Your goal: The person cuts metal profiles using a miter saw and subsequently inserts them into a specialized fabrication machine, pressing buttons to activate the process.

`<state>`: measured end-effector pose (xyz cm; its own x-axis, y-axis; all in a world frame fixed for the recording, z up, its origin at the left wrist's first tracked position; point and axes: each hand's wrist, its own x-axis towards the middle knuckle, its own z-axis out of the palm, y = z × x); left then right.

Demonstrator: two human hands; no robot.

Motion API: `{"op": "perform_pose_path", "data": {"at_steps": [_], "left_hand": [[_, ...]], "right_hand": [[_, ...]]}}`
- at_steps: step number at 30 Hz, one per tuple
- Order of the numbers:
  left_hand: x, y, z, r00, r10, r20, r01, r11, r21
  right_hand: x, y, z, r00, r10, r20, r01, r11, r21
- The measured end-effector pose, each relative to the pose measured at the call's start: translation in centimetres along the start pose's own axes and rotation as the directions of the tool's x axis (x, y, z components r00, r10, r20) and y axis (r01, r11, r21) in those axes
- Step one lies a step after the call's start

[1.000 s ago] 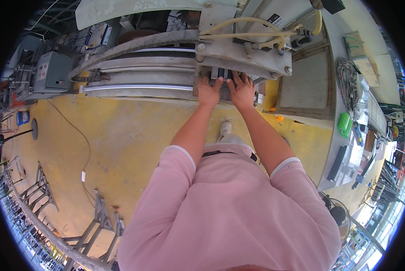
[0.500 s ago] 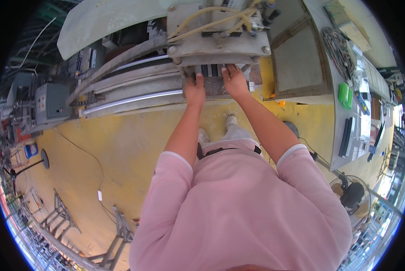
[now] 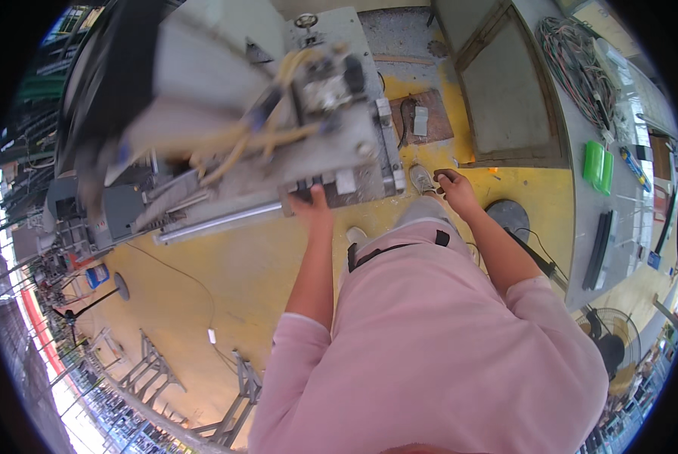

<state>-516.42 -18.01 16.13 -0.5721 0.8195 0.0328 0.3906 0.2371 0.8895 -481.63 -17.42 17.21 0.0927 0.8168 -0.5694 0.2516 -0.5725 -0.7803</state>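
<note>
Reference landmark: the grey metal machine with yellow hoses (image 3: 339, 155). The step in hand is judged to be manual handling of the small, dark, block-shaped piece (image 3: 303, 184) at the machine's front edge. Good practice calls for the bare left hand (image 3: 310, 206) to bear on the piece's outer face only, fingertips clear of the gap under the machine, and the piece sitting flat and square. The bare right hand (image 3: 457, 194) is best held off the machine while the left works alone.

Positions, left to right. The bright, round steel rod (image 3: 225, 222) runs along the machine's front, its right end near the left hand. The piece lies at the machine's front edge, just beyond the left hand's thumb. The left hand is partly curled, thumb up; blur hides its fingers, so whether it grips or merely touches the piece cannot be told. The pale, square block (image 3: 345, 181) sits on the machine, right of the piece. The right hand is beyond the machine's right end, well apart from the piece, fingers curled inward; a slim, dark object (image 3: 443, 175) seems to show at its fingertips, but hold and identity cannot be confirmed.
</note>
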Motion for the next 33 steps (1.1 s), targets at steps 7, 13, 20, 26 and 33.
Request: {"op": "perform_pose_path", "data": {"at_steps": [7, 13, 20, 26, 33], "left_hand": [[-5.6, 3.2, 0.1, 0.884, -0.379, -0.273, 0.418, 0.903, 0.102], [-8.0, 3.3, 1.0, 0.728, -0.636, -0.254, 0.629, 0.768, -0.122], [-7.9, 4.6, 0.5, 0.752, -0.61, -0.252, 0.598, 0.791, -0.131], [-7.8, 4.5, -0.2, 0.762, -0.605, -0.233, 0.588, 0.796, -0.144], [-6.6, 8.6, -0.8, 0.738, -0.572, -0.358, 0.55, 0.817, -0.172]], "right_hand": [[11.1, -0.7, -3.5, 0.943, 0.043, 0.329, 0.011, 0.987, -0.161], [16.4, 1.4, -4.8, 0.902, 0.146, 0.407, -0.078, 0.981, -0.179], [17.4, 2.3, -7.1, 0.862, 0.176, 0.476, -0.096, 0.977, -0.189], [19.2, 2.0, -7.4, 0.85, 0.095, 0.517, 0.049, 0.965, -0.259], [21.6, -2.2, -2.5, 0.712, -0.009, 0.702, 0.205, 0.959, -0.196]]}}
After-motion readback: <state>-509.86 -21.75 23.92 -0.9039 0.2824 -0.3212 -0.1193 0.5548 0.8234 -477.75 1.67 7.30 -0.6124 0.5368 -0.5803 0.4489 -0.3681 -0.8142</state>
